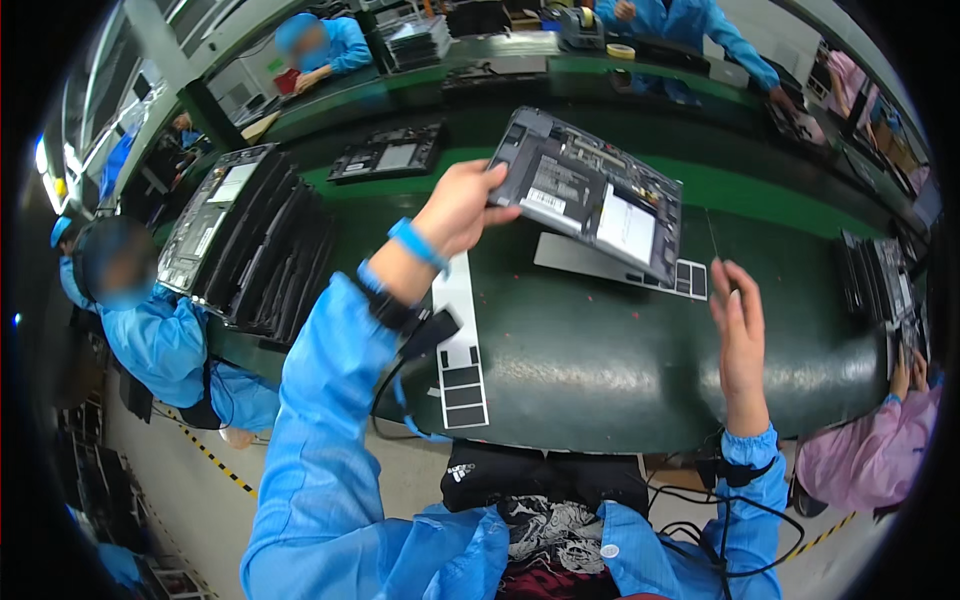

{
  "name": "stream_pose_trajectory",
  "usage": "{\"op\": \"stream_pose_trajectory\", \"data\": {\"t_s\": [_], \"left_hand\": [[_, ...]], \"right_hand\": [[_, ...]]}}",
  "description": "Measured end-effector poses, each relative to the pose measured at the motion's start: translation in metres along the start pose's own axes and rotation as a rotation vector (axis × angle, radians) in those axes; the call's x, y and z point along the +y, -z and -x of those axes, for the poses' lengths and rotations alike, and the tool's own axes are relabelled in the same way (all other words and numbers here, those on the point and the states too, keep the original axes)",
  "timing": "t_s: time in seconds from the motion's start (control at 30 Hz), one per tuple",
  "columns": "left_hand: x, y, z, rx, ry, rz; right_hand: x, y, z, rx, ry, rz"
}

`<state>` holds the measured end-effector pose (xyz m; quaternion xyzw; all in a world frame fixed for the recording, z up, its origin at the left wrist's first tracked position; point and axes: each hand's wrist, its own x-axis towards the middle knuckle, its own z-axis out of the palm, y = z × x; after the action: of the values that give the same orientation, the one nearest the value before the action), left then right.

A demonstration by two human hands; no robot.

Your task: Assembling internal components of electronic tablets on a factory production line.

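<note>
My left hand grips the left end of an opened laptop base, its thumb over the edge. The base is tilted above the bench, with its dark battery, circuit board and a white rectangular panel facing up. To the right of it, my right hand is raised with the fingers drawn together around a thin needle-like tool, whose kind I cannot make out. Partly hidden under the base lies a white sheet with black rectangular pads. A second such sheet reaches the bench's near edge, below my left forearm.
A tall stack of laptop bases stands at left, another stack at far right. One more laptop base lies farther back on the green bench. Co-workers in blue and pink sit around; a tape roll lies across the bench.
</note>
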<state>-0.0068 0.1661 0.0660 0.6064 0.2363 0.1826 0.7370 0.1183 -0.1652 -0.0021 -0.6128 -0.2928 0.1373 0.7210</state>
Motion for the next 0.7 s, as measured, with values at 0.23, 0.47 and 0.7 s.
{"op": "stream_pose_trajectory", "data": {"t_s": [0.23, 0.47, 0.7], "left_hand": [[-0.044, 0.071, -0.161, 0.197, 0.103, 0.204], [-0.069, 0.215, -0.200, 0.951, -0.254, -1.538], [-0.051, 0.249, -0.177, 0.933, 0.127, -0.074]], "right_hand": [[0.046, -0.001, -0.006, -0.135, -0.124, 0.268], [0.031, -0.010, 0.012, -0.055, -0.118, 0.500], [0.039, -0.011, 0.011, -0.010, -0.038, 0.617]]}}
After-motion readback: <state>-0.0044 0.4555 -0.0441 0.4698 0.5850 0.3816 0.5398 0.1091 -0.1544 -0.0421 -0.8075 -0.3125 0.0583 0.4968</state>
